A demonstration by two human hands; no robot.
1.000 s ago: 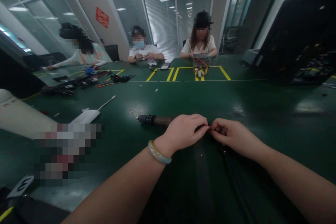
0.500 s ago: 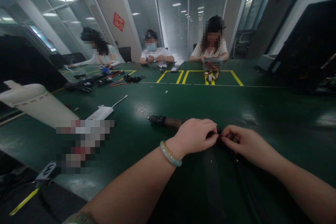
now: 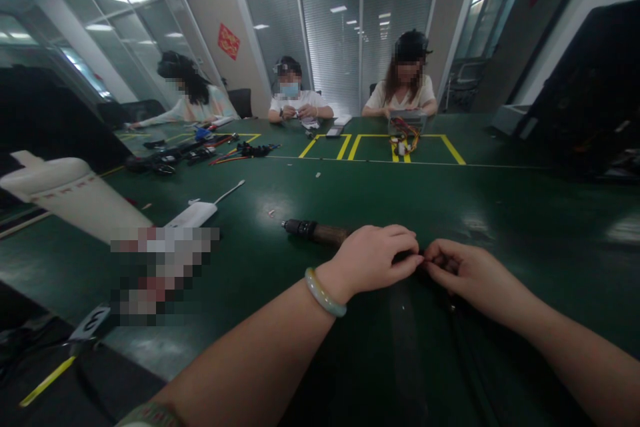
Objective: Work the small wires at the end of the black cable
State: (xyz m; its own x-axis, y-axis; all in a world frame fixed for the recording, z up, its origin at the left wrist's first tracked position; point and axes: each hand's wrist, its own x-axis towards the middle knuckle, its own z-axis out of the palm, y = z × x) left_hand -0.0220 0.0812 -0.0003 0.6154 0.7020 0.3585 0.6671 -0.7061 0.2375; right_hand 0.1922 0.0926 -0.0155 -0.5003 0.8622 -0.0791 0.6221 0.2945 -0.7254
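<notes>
My left hand point(image 3: 376, 257), with a pale green bangle on its wrist, and my right hand point(image 3: 463, 269) meet fingertip to fingertip low on the green table point(image 3: 380, 197). Both pinch a small dark part between them; it is too small and dark to name. A black cable point(image 3: 463, 340) runs from under my right hand toward me. A dark screwdriver-like tool point(image 3: 313, 231) lies on the table, its handle end hidden behind my left hand.
A white charger with a cable point(image 3: 195, 213) lies to the left, beside a large white object point(image 3: 70, 197). Cables and parts point(image 3: 200, 150) cover the far left. Three people sit at the far side; one has a box with coloured wires point(image 3: 406, 127). A black case point(image 3: 590, 90) stands right.
The view shifted, so everything sits further right and slightly lower than one second ago. My hands stay pinched together at the same spot on the table.
</notes>
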